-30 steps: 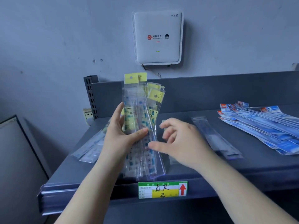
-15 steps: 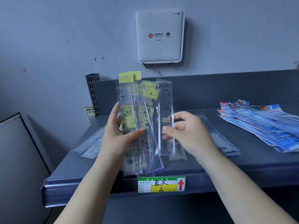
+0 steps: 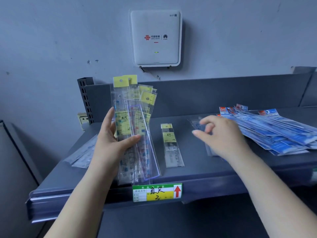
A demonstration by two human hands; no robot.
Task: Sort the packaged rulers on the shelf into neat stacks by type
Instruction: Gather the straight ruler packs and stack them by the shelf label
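Gripping fanned rulers [image 3: 133, 127], left hand [image 3: 113, 143]; right hand [image 3: 221, 134] relaxed above clear packets [image 3: 210, 150].

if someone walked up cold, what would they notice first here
Probably the fan of yellow-topped rulers held upright in the left hand over the shelf's front edge. Next, the blue packaged rulers piled at the shelf's right end, and the white wifi box on the wall above.

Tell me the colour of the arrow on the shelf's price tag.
Red arrow, pointing up, on a white patch; head view.
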